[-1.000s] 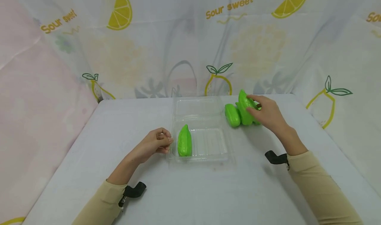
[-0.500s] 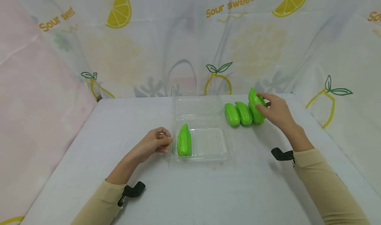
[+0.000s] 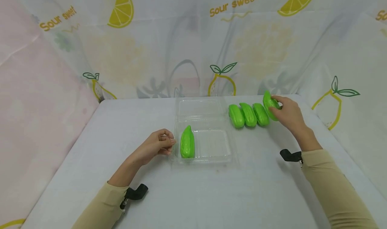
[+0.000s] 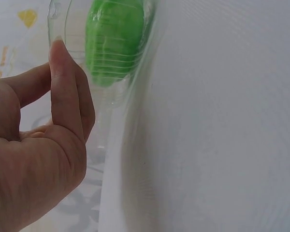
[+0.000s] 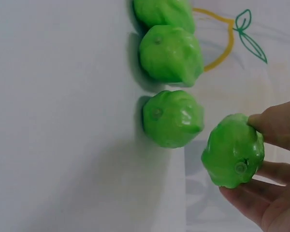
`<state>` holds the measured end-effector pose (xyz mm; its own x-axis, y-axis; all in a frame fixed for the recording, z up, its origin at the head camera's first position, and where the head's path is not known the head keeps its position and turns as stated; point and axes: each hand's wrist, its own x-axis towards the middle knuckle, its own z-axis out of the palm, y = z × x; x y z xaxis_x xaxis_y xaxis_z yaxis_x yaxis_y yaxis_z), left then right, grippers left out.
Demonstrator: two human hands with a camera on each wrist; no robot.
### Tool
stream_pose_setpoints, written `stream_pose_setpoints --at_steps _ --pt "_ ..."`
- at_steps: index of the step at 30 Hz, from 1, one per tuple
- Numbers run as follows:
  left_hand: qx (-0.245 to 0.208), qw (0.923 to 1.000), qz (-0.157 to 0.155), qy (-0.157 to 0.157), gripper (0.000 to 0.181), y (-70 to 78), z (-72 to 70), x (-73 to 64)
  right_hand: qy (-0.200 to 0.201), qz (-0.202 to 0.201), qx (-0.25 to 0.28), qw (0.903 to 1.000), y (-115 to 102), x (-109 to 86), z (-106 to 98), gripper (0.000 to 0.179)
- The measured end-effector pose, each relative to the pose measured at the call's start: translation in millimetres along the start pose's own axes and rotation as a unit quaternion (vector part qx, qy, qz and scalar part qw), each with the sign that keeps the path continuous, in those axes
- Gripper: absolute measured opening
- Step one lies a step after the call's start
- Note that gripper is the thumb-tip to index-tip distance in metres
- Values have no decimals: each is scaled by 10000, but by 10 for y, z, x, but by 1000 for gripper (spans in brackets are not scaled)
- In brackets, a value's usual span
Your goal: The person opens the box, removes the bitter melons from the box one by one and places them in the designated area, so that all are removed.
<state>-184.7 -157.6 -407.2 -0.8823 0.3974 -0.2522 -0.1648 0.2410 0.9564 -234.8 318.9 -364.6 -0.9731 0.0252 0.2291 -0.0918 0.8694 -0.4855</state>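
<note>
My left hand [image 3: 155, 146] pinches the left rim of a clear plastic clamshell box [image 3: 211, 160], whose lid [image 3: 199, 108] lies folded back behind it. Inside the box, along its left side, rests a bright green, ridged bitter melon [image 3: 187, 143]. My right hand [image 3: 288, 113] grips another green bitter melon [image 3: 270, 104] between thumb and fingers, pointed end up. In the right wrist view this held melon [image 5: 233, 151] hangs raised above the table, with a gap to its neighbour [image 5: 171, 118].
Left of the held one, three more bitter melons [image 3: 249, 115] lie side by side in a row at the back right of the white table [image 3: 205, 195]. A lemon-printed curtain [image 3: 151, 54] rises behind the table and at both sides.
My right hand has moved right with its bitter melon, from over the row to the row's right end, uncovering the melons there. My left hand and the box have stayed put.
</note>
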Motion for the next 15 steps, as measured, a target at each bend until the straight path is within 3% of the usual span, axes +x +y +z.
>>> stream_pose_setpoints --at_steps 15 --pt "1 10000 -11 -30 26 -18 -14 10 -126 145 -273 9994 234 -5 151 51"
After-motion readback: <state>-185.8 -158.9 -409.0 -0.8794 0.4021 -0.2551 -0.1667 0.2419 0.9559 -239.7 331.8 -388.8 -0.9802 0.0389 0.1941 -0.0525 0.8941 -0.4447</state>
